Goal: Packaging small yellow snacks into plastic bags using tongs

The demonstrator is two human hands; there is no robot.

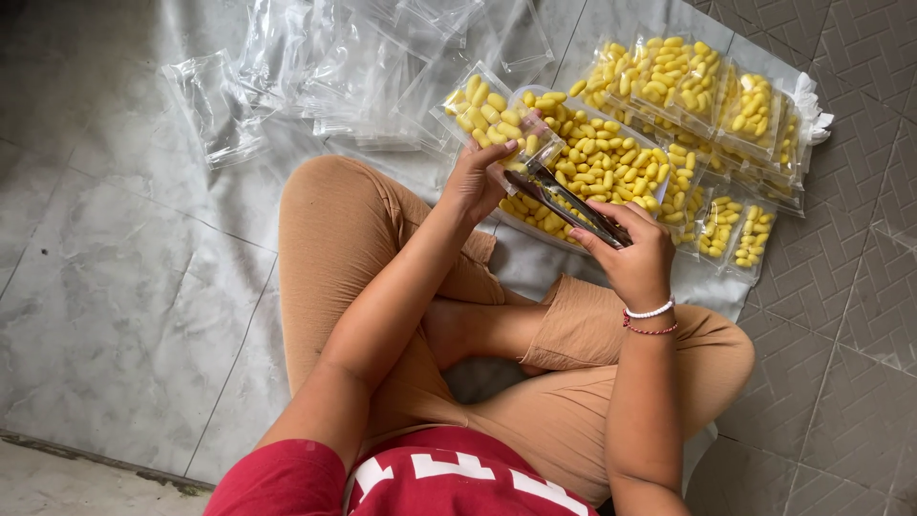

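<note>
The left hand (475, 179) pinches a small clear bag (494, 118) of yellow pieces over the full tray (611, 162); the right hand (630, 253) squeezes metal tongs (564, 199), long and slanted, tips pointing up-left toward the bag.

Both hands raised ahead of crossed legs, each closed in a grip.

We note the left hand (475, 180) extended forward on a nearly straight arm, its fingers curled upward and thumb pressed at the top, pinching what it holds. We note the right hand (630, 253) set just beside it and slightly lower, forearm rising steeply from the elbow, wrist banded with two bracelets, fingers and thumb wrapped in a closed grasp. We find the hands near one another but not touching, both palms turned inward.
</note>
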